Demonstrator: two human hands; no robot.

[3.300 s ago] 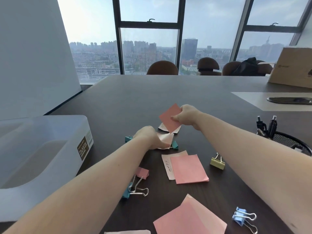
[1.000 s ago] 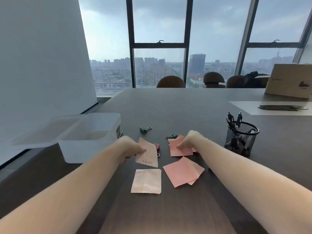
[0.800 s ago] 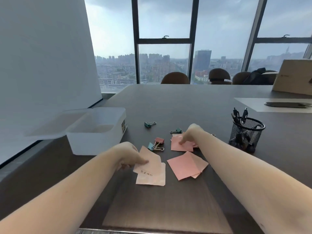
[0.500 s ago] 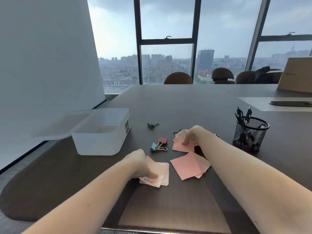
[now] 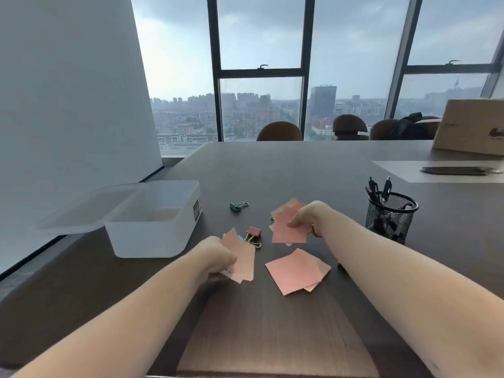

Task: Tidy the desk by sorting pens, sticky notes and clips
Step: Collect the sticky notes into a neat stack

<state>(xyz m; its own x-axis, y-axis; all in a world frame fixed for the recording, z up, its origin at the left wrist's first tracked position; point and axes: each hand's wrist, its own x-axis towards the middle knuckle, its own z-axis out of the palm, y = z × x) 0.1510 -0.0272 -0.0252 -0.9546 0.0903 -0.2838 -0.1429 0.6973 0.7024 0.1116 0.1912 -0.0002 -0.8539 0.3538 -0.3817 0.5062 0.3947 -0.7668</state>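
My left hand (image 5: 215,257) holds a small stack of pale pink sticky notes (image 5: 242,260), lifted off the dark desk. My right hand (image 5: 308,218) grips a few darker pink sticky notes (image 5: 286,230), tilted up above the desk. Between my hands lie two overlapping pink notes (image 5: 296,271) flat on the desk. A pink binder clip (image 5: 253,232) with a teal one partly hidden behind my left-hand notes sits just beyond them. A green binder clip (image 5: 236,206) lies farther back. Pens stand in a black mesh cup (image 5: 390,216) at the right.
A translucent white plastic box (image 5: 152,222) stands at the left with its lid (image 5: 81,211) leaning off its left side. A cardboard box (image 5: 469,126) and a dark flat object (image 5: 455,170) are far right. Chairs line the far edge by the windows.
My left hand gathered the pale notes into one stack and lifted them. My right hand picked its pink notes up off the desk. The camera view shifted back.
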